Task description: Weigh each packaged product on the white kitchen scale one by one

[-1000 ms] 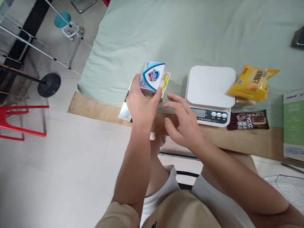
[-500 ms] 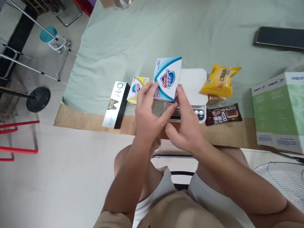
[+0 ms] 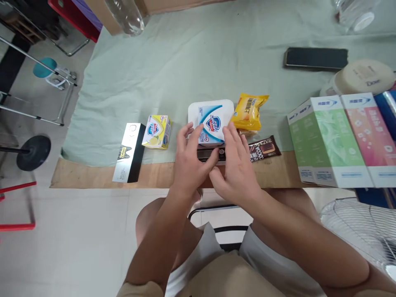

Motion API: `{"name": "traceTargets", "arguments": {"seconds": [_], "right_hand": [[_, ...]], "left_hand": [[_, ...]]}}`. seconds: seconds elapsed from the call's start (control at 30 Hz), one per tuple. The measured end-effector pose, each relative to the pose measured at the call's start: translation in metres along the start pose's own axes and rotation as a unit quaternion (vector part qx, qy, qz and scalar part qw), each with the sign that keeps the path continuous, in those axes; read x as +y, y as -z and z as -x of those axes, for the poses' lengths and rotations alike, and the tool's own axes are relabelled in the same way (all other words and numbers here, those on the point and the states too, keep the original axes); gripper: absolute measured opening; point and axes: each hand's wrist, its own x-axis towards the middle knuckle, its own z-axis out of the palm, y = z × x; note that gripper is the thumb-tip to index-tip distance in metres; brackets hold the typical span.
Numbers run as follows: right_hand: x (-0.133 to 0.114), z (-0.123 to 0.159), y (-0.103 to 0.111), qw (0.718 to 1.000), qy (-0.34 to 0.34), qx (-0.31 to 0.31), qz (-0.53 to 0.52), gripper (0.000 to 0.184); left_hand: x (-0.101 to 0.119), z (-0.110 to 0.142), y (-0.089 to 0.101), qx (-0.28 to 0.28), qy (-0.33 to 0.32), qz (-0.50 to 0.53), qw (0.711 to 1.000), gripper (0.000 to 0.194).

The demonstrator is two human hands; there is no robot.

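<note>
A blue-and-white Safeguard soap box (image 3: 213, 117) lies face up on the white plate of a small scale (image 3: 193, 110), whose dark front panel shows between my hands. My left hand (image 3: 192, 159) is at the box's lower left corner, fingers spread, one fingertip against its edge. Along the right side of the box, my right hand (image 3: 236, 163) has its fingers stretched out, close to or touching it. Both thumbs point inward over the scale's front, off the box. A yellow snack packet (image 3: 249, 111) and a brown cocoa wrapper (image 3: 264, 148) lie right of the scale.
On the left stand a yellow soap box (image 3: 156, 131) and a black-and-silver box (image 3: 128, 152). Green and pink cartons (image 3: 343, 144), a Dove jar (image 3: 368, 78) and a black phone (image 3: 315, 58) are on the right. A clear bottle (image 3: 128, 16) is at the back; a wire-guard fan (image 3: 355, 222) stands below right.
The blue-and-white soap box has gone from being held up in both hands to lying on the scale. My fingers have loosened around it. The view has shifted, showing more of the right side.
</note>
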Motion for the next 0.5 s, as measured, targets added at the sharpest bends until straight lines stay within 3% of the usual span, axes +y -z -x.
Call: {"name": "traceTargets", "arguments": {"seconds": [0.3,0.5], "right_hand": [[0.0013,-0.0028,0.0043,0.999,-0.007,-0.011,-0.034,0.075],[0.0012,-0.004,0.0045,0.997,0.028,-0.008,-0.076,0.072]], "left_hand": [[-0.0021,-0.005,-0.0028,-0.033,-0.004,0.031,0.999,0.065],[0.002,-0.0092,-0.009,0.013,0.039,0.018,0.999,0.06]]}}
